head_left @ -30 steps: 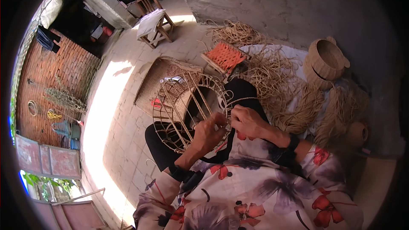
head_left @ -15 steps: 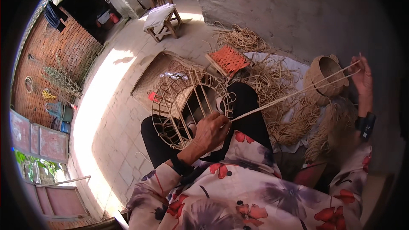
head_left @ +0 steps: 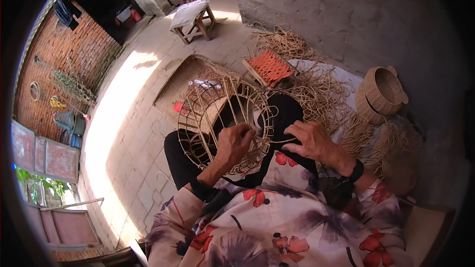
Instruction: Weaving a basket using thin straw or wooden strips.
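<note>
A round, open basket frame of thin ribs, with cords stretched across it, rests on my lap between my knees. My left hand is closed at the right part of the frame; its fingertips are partly hidden. To the right, my right hand curls around a tan cord, which runs short and nearly level from the frame's right side into the gap between thumb and fingers. Both hands are at about the same height, a little apart.
Tangled tan cord and coiled bundles lie on a white cloth right of my knees, beside a woven basket. Ahead are a small stool with an orange woven seat, a flat woven tray and a wooden chair.
My right hand has come down from the far right, where it held the cord pulled out long, to near the frame. My left hand has shifted slightly on the frame.
</note>
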{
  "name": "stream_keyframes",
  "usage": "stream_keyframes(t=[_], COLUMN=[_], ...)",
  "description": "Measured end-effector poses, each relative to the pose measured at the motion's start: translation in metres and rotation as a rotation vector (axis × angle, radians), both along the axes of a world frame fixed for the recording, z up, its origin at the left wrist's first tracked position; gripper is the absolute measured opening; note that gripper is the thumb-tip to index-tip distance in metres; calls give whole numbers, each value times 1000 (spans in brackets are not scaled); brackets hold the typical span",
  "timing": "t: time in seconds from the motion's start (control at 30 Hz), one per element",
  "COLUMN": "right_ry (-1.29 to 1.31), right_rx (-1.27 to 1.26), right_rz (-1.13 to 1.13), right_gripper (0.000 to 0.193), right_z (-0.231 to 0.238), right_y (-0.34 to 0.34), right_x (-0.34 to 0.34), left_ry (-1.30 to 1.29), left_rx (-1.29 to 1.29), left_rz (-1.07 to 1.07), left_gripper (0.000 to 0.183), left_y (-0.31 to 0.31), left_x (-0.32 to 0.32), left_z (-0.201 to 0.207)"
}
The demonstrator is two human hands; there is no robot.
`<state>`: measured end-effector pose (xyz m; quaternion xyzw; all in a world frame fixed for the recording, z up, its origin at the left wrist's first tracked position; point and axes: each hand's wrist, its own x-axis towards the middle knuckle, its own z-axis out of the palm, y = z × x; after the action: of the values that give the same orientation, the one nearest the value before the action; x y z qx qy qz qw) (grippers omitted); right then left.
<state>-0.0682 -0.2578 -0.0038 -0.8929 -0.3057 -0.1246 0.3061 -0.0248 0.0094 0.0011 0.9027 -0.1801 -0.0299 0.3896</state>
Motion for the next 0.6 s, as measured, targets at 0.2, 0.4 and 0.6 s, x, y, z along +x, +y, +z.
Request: stream_keyframes(t=[0.2,0.4,0.6], right_ry=[-14,15,81], right_rx=[-200,10,-32], right_rz=[-340,-192,-6], right_gripper=[16,15,45], right_z=[7,14,-9], right_y=[-11,2,62], right_x=[7,-6,-17], left_ry=[-20,-18,-117], left_rx=[10,8,73], left_rz=[13,31,8], left_gripper=[22,19,16], left_y=[5,3,-7], left_x=[-4,-4,3], left_z=[2,1,-2])
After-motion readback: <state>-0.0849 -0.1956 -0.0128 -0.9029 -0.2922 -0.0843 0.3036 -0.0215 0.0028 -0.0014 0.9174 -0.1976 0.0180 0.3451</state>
